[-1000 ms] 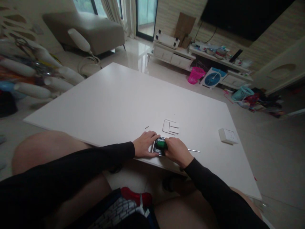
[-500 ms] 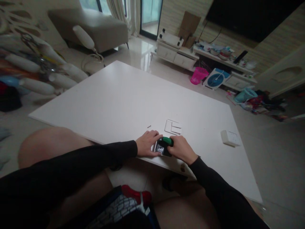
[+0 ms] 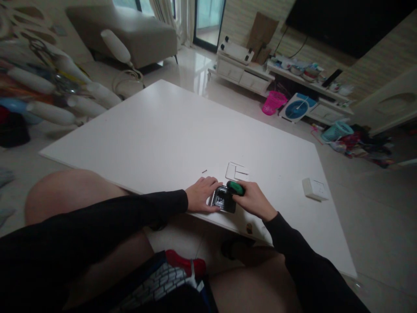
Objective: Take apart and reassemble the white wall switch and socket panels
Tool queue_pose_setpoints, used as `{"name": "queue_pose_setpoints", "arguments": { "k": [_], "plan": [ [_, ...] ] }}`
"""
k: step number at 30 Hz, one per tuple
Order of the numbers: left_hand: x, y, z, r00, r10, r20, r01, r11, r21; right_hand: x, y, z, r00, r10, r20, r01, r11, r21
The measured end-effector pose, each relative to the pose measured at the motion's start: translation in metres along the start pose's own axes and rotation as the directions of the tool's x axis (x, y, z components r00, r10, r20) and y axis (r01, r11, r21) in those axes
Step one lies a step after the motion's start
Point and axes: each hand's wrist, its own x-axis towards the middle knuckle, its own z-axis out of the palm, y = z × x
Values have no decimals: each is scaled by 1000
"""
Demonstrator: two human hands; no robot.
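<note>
A small dark square device (image 3: 223,198) with a pale frame lies near the front edge of the white table (image 3: 156,134). My left hand (image 3: 202,199) rests on its left side, fingers laid flat and holding it down. My right hand (image 3: 255,200) is closed round a green-handled screwdriver (image 3: 236,188), whose handle sticks out above the device's right edge. The tool's shaft is hidden behind my hand.
Thin white cover plates (image 3: 237,171) lie just behind the device. A tiny dark screw (image 3: 204,171) sits to their left. A white switch box (image 3: 314,189) rests at the table's right. Floor clutter, a pink basket (image 3: 273,102) and a low cabinet lie beyond.
My right hand has shifted right and back, taking the green handle off the middle of the device, so more of its dark face shows. The left hand has stayed put.
</note>
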Motion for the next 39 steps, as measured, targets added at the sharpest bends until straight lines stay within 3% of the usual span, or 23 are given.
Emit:
{"name": "queue_pose_setpoints", "arguments": {
  "k": [6,10,13,16,23,30,34,39],
  "plan": [
    [-1,-1,-1,1000,10,20,-10,1000,-10,-2,-6,10,995,-81,55,82,997,-17],
    [-1,-6,-2,998,27,-52,-31,997,-75,-2,-1,1,996,-62,-58,60,997,-39],
    [3,-17,-8,981,-95,-170,95,995,-11,-2,7,-3,990,-56,-131,39,991,-128],
    [11,-35,-18,949,-219,-225,238,969,64,-3,13,-3,988,-80,-134,45,969,-244],
    [18,-59,-27,963,-241,-118,242,970,-4,-6,11,-3,991,-89,-105,50,943,-330],
    [17,-47,-27,967,-242,-77,246,968,42,-6,12,-4,989,-80,-127,43,961,-274],
    [16,-25,-30,982,-166,-85,148,972,-184,-5,5,-1,986,-32,-161,28,999,-25],
    [14,7,-31,987,-101,-124,37,898,-439,-5,-9,10,990,-64,-125,92,969,231]
  ]
}}
